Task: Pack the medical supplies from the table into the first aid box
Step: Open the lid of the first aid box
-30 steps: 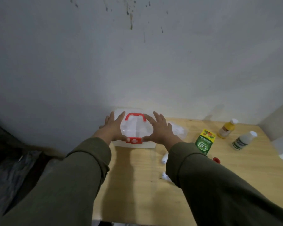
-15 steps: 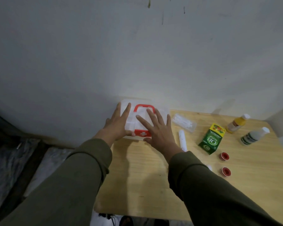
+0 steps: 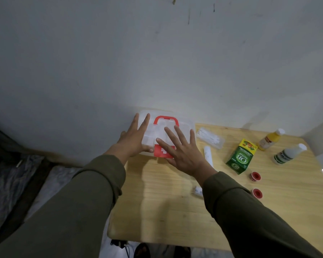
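Clear plastic forms the first aid box (image 3: 183, 125), which sits at the far left corner of the wooden table (image 3: 175, 211), against the wall (image 3: 157, 62). Its lid is down, with the red handle (image 3: 166, 119) lying flat on top and the red latch (image 3: 161, 151) with a white cross at the near edge.

Left hand (image 3: 133, 139): fingers straight and spread, resting flat on the left part of the lid, thumb at the near edge beside the latch. Its placement matches the frame half a second earlier.

Right hand (image 3: 183, 151): fingers straight and spread, over the right part of the lid and the latch; whether it presses the lid cannot be told. A second ago both hands cupped the box at its sides; the right hand has since shifted onto the top.

Supplies on the table, all outside the box:
- clear packet (image 3: 211, 138), just right of the box
- white tube (image 3: 207, 154), near the right wrist
- green carton (image 3: 241, 158)
- yellow bottle (image 3: 270, 139) and white bottle (image 3: 289, 154), lying toward the right edge
- two red tape rolls (image 3: 255, 176), (image 3: 257, 193)
- small white roll (image 3: 198, 190), partly hidden by the right sleeve (image 3: 241, 211)

None of these items has moved.
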The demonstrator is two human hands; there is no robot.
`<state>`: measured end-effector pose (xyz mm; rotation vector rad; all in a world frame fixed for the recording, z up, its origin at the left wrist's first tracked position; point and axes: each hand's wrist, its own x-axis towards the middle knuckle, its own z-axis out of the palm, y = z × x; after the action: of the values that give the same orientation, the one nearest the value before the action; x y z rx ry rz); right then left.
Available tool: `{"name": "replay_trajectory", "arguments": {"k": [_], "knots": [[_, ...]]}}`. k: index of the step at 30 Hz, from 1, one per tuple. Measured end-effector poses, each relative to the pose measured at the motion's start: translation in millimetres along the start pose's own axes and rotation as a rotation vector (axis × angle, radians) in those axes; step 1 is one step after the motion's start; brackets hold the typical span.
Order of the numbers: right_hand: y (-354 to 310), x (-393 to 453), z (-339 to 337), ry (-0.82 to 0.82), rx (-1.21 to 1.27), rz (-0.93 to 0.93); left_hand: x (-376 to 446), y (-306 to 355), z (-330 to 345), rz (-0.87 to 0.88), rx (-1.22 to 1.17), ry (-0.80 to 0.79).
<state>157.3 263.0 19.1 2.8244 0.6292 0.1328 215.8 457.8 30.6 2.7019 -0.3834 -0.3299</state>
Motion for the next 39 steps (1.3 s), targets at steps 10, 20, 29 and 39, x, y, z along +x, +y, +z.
{"name": "replay_trajectory", "arguments": {"k": [10,20,29,39], "knots": [[1,2,-24,-0.074,0.127,0.009,-12,1,4,-0.004,-0.404,0.158],[15,10,-52,0.043,0.009,0.003,-18,8,1,-0.105,-0.570,0.231],[50,51,-96,0.114,0.112,0.118,-15,3,1,-0.157,-0.547,0.186],[74,100,-91,0.031,0.284,0.304,-11,1,3,-0.174,-0.561,0.167]]}}
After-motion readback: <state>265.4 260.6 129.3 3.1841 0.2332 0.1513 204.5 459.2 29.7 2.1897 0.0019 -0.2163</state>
